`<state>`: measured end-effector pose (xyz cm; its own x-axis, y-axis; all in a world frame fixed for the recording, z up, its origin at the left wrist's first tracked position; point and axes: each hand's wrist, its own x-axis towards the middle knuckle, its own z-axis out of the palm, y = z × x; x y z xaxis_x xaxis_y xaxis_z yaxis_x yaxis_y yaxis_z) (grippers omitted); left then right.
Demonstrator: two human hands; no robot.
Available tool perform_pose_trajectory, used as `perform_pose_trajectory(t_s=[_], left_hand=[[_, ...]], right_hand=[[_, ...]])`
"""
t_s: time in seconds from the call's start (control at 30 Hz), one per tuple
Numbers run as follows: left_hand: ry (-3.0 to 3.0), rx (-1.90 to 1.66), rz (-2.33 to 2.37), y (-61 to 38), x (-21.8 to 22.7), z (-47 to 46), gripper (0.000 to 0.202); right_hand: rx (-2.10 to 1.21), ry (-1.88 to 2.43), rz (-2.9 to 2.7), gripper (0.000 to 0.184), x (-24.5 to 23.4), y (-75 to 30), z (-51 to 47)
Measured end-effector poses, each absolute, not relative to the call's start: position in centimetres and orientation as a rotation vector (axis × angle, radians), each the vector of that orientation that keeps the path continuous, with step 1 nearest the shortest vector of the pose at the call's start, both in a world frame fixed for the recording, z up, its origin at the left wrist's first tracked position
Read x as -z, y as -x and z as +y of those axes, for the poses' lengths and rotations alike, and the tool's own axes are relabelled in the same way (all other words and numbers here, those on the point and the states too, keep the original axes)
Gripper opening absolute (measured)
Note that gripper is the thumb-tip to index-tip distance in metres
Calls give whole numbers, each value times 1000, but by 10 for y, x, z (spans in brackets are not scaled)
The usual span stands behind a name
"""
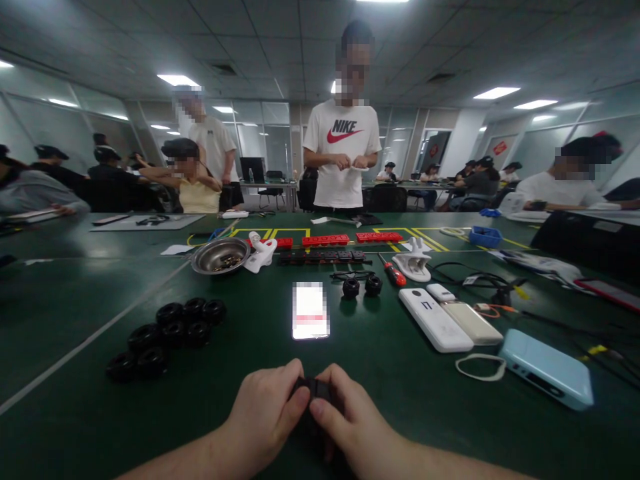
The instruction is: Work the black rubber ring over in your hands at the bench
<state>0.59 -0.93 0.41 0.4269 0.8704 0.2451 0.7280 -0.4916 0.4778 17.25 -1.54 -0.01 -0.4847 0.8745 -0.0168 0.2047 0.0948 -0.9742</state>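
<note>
L hand (pixel 267 410) + R hand (pixel 356 420) both clamped on blk part (pixel 319 389), betw. them twd near edge of counter (pixel 200 407); neither nearer; long axis unclear, partly hidden.

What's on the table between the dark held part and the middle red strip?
In the head view, beyond the held part: a brightly lit rectangle, then a row of black pieces just before the red strip.
</note>
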Motion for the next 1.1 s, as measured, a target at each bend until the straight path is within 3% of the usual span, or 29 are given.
perform_pose_trajectory(t_s=[0.13,0.37,0.47,0.57,0.63,0.77,0.93,1.03,1.1], left_hand=[[-2438,-627,1421,-5,-4,-7,36],[-1967,-722,1449,-15,-11,-6,44],[-1774,-784,1371,-16,-13,-10,46],[-1895,-800,1269,-12,-11,-14,42],[-1980,-836,1230,-9,-8,-17,39],[-1895,-921,1188,-11,-5,-17,35],[-1125,-828,1367,-26,-1,-10,38],[-1127,-767,1333,-24,-1,-9,39],[-1513,-838,1210,-16,-3,-10,35]], right_hand=[[-1017,1132,-2029,13,-8,-174,-17],[-631,1214,-2235,36,-14,-176,-15],[-772,1177,-2134,46,-14,-177,-14],[-1169,1105,-1916,27,-11,-177,-14],[-1266,1045,-1848,21,-9,-177,-15],[-958,1020,-2094,38,-10,-178,-14],[-381,982,-2518,45,-12,-183,-7],[-580,1109,-2341,53,-10,-187,-4],[-900,1118,-2171,43,-7,-188,-2]])
